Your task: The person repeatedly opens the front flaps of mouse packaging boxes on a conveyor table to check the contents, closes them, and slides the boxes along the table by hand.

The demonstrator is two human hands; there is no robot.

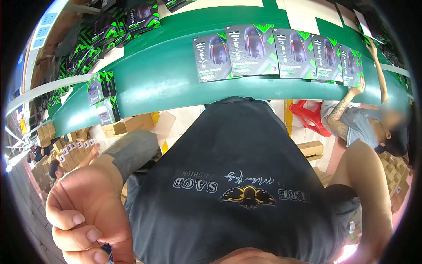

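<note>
My left hand (88,211) is raised close to the camera at lower left, palm showing and fingers curled inward. Nothing shows in its palm; the thumb tip is cut off by the lower edge. My right arm (365,189) is bent up at the right, and its hand is outside the view. Both arms are off the green table (158,83). In front of my body, a row of several black-and-green computer mouse boxes (252,50) stands on it, faces toward me. Smaller mouse boxes (102,88) sit at the table's left.
A co-worker (358,119) at the right has one hand by the row's end and reaches further with the other. More boxes (105,28) are heaped at upper left. Open cartons (132,123), a red stool (307,116) and stacked brown cartons (72,152) stand beyond the table edge.
</note>
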